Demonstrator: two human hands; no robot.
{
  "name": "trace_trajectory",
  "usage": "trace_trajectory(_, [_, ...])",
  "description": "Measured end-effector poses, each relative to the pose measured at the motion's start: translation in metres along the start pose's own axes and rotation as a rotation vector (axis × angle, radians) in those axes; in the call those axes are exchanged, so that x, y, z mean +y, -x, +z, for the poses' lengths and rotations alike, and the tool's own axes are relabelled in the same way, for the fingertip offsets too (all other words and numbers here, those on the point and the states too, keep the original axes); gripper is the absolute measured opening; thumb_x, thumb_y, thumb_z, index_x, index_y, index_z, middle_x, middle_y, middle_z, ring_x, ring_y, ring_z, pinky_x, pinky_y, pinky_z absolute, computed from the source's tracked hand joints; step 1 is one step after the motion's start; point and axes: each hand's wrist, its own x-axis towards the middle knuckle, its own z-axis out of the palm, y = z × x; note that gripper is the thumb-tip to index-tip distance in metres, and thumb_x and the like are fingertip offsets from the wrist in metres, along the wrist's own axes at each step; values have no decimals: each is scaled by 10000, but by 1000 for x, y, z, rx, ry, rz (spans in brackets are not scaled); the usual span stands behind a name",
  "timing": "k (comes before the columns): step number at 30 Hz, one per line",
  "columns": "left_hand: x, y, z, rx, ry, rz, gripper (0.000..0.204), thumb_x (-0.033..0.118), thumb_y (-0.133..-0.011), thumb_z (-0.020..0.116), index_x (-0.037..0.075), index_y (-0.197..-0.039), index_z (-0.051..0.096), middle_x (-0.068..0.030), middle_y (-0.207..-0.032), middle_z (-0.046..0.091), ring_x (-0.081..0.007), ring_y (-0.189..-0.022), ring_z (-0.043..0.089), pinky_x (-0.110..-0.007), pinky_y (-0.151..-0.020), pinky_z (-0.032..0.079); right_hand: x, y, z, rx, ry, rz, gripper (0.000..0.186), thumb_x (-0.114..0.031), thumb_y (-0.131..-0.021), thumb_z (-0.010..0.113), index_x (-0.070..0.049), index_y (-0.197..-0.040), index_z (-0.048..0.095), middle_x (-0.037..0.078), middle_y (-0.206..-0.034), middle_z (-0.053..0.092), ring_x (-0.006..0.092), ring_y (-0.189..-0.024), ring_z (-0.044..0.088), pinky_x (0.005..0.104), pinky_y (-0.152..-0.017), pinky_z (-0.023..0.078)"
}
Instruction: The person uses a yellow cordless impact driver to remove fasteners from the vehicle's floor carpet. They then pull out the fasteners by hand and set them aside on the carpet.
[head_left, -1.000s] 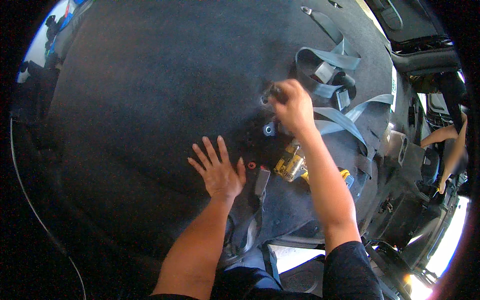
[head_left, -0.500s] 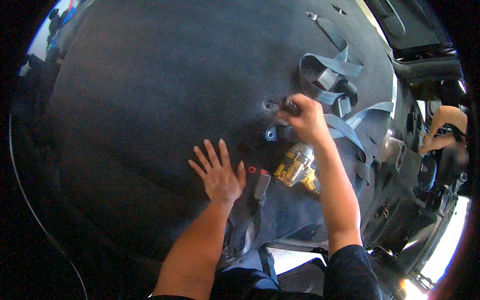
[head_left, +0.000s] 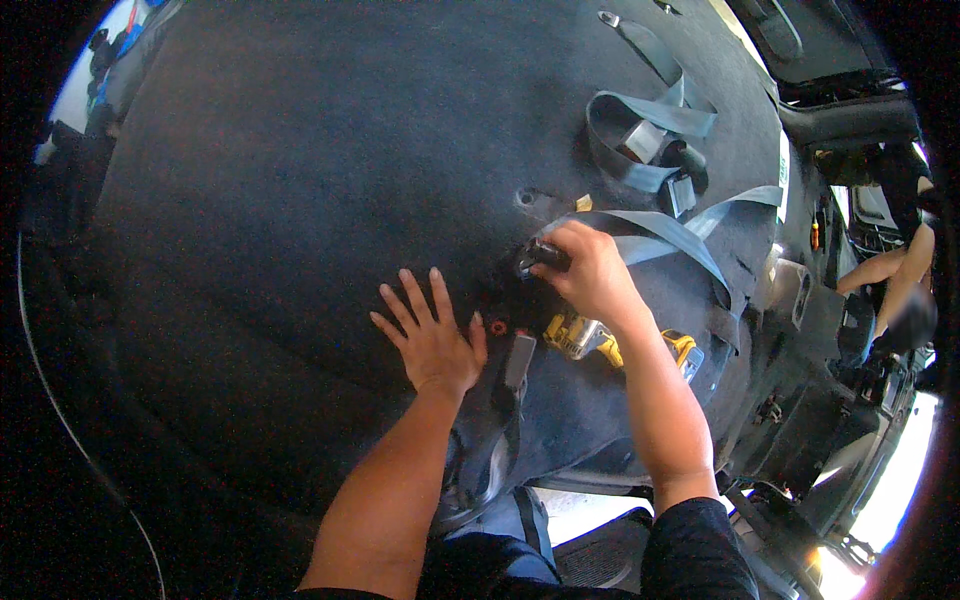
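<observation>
Where the dark carpet (head_left: 290, 150) runs off toward the left rim, we enter first a thin pale line (head_left: 66, 420), curved.

Next, we list the left hand (head_left: 432, 345): palm down on the carpet, fingers spread, nothing held, well apart from the right.

Just beside its thumb, we note one red ring (head_left: 499, 327); near that, one grey belt buckle (head_left: 519, 362) on a strap that trails toward the lower edge.

Above these, we record one round fitting (head_left: 525, 198) at the carpet.

One dark piece (head_left: 552, 257), stubby, exact kind unclear to us, sits below the fitting, its near end clasped between the thumb and fingers of the right hand (head_left: 594, 270). Whether its far end touches the carpet, we cannot tell.

We add one power tool (head_left: 575, 335), yellow and silver, lying below that hand and partly covered by the forearm; one tan tab (head_left: 583, 203), above the knuckles; one grey belt (head_left: 648, 180), looped, with metal fittings; a further grey length (head_left: 690, 240), crossing itself.

At far right, we log a co-worker's bare arm (head_left: 905, 275), partly blurred.
</observation>
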Motion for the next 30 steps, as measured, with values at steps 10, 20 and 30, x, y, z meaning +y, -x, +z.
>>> trace_trajectory(10, [0, 0, -1, 0, -9, -5, 770, 492, -960, 425, 66, -1564, 210, -271, -1610, 111, -542, -1466, 55, -697, -1144, 39, -9, 4, 11, -61, -121, 111, 280, -142, -722, 806, -5, -924, 669, 187, -881, 632, 394, -891, 631, 444, -782, 502])
trace_trajectory(20, [0, -1, -2, -12, 4, -9, 793, 495, -943, 464, 70, -1563, 210, -273, -1606, 123, -544, -1463, 71, -696, -1144, 52, -12, -1, 13, -145, -60, 106, 281, -107, -707, 792, 3, -930, 661, 189, -890, 638, 398, -887, 631, 424, -753, 495])
trace_trajectory(30, [-2, -2, -3, -28, 24, -10, 802, 498, -937, 476, 66, -1561, 218, -269, -1607, 124, -550, -1460, 75, -700, -1140, 57, -23, 3, 17, -94, -122, 111, 268, -122, -719, 804, 14, -892, 651, 195, -872, 646, 379, -836, 649, 420, -730, 506])
